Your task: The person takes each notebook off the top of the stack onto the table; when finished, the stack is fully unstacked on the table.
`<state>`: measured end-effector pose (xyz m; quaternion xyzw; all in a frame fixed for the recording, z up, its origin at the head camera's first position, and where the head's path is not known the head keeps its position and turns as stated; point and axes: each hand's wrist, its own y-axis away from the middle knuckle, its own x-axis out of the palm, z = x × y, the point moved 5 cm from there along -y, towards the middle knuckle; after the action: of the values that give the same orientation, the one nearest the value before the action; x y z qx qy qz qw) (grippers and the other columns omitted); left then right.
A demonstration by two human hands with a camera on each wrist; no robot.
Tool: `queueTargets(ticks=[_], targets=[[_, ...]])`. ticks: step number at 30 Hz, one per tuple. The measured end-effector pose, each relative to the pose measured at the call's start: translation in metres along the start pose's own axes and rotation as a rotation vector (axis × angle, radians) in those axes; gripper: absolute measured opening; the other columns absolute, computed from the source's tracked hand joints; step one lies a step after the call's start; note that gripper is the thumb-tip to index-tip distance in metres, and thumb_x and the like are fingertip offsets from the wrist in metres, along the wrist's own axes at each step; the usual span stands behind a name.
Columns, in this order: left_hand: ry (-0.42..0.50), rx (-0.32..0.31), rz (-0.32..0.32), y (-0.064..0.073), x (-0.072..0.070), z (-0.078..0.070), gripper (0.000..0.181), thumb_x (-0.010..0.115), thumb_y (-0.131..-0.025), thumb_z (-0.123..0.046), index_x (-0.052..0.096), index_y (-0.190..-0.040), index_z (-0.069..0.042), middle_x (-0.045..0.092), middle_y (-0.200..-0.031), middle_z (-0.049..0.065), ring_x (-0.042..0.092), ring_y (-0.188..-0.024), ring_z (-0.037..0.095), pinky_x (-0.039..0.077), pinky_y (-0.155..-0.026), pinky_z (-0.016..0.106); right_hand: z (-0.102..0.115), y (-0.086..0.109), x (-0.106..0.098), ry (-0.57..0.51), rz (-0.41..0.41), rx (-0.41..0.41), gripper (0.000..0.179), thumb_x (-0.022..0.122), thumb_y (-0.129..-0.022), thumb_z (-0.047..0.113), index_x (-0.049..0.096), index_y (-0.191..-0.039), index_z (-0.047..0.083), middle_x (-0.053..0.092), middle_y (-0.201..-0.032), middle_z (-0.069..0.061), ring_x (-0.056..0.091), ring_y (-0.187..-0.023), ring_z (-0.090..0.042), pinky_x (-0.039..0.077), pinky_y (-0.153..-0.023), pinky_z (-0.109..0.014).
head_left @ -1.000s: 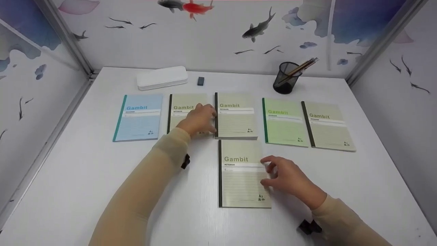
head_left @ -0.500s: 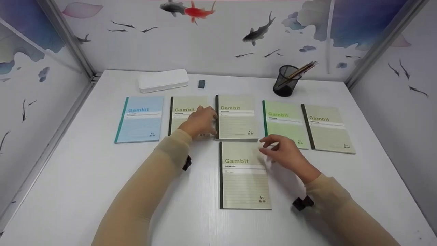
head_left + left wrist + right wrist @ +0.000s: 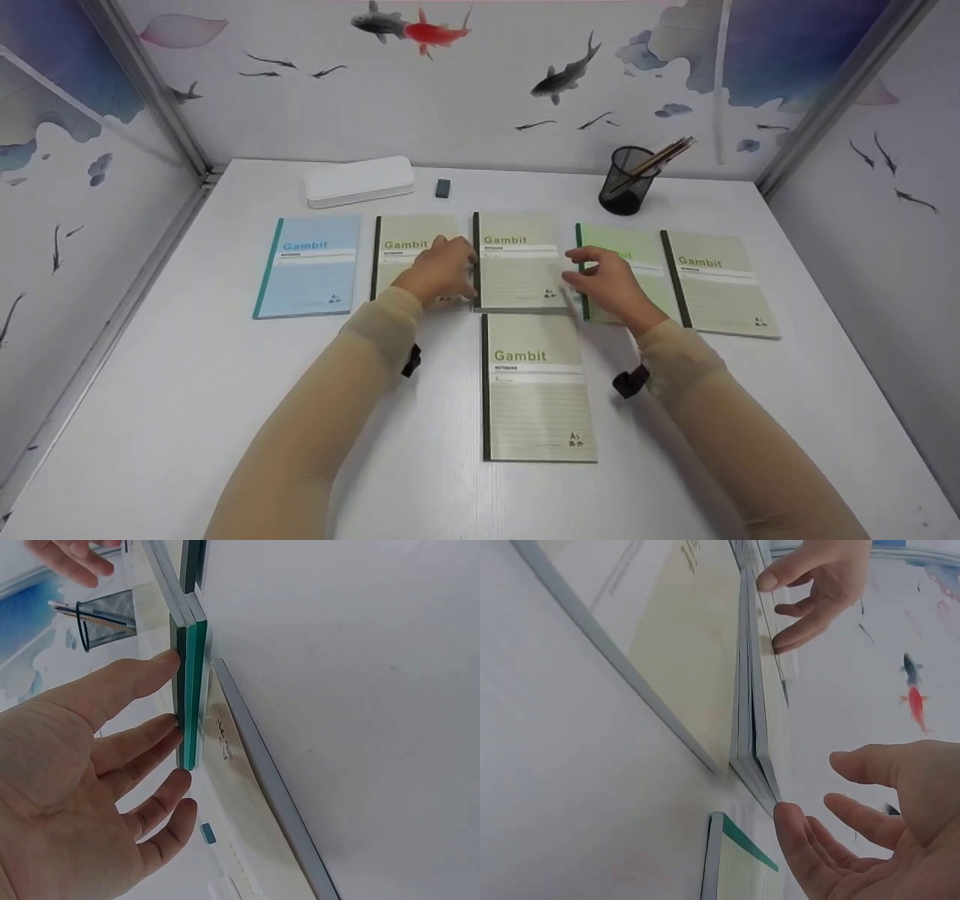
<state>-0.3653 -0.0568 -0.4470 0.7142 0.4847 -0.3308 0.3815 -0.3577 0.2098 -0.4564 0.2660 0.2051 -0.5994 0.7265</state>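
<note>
In the head view, a small stack of notebooks (image 3: 517, 262) lies in the middle of the row, a beige one with a dark spine on top. Green spines (image 3: 196, 690) show beneath it in the left wrist view. My left hand (image 3: 440, 266) reaches over a beige notebook (image 3: 397, 232), its fingertips at the stack's spine side. On the other side, my right hand (image 3: 611, 277) hovers over the green notebook (image 3: 637, 236), fingers loosely bent and nothing held. Its fingertips (image 3: 784, 814) are close to the stack's edge. Another beige notebook (image 3: 538, 412) lies just in front of the stack.
A blue notebook (image 3: 307, 285) lies at the row's left end and a beige notebook (image 3: 724, 292) at its right end. Behind stand a white case (image 3: 360, 182), a dark eraser (image 3: 443, 188) and a mesh pencil cup (image 3: 624, 187). Printed wall panels (image 3: 465, 112) enclose the table.
My right hand has moved away from the right edge of the front notebook, up to the right side of the stack. My left hand has stayed at the stack's spine.
</note>
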Motion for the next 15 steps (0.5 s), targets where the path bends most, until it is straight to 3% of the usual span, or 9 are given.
queueTargets(ticks=[6,15], targets=[[-0.012,-0.004,0.011,0.0,0.001,0.0,0.067,0.088,-0.081,-0.02,0.059,-0.14,-0.011,0.053,-0.131,0.008,0.051,-0.116,0.025,0.048,-0.103,0.043,-0.006,-0.022,0.008,-0.025,0.075,0.098,0.054,0.065,-0.101,0.019,0.049,-0.15,0.004,0.056,-0.144,-0.018,0.069,-0.11,-0.027,0.06,-0.094,-0.037],[-0.009,-0.009,0.018,0.0,-0.002,-0.001,0.066,0.089,-0.08,-0.019,0.059,-0.139,-0.012,0.053,-0.129,0.008,0.051,-0.116,0.025,0.048,-0.103,0.044,0.001,-0.041,0.01,0.038,0.079,0.115,0.06,0.074,-0.095,0.023,0.052,-0.147,0.002,0.063,-0.132,-0.018,0.069,-0.105,-0.025,0.059,-0.094,-0.038]])
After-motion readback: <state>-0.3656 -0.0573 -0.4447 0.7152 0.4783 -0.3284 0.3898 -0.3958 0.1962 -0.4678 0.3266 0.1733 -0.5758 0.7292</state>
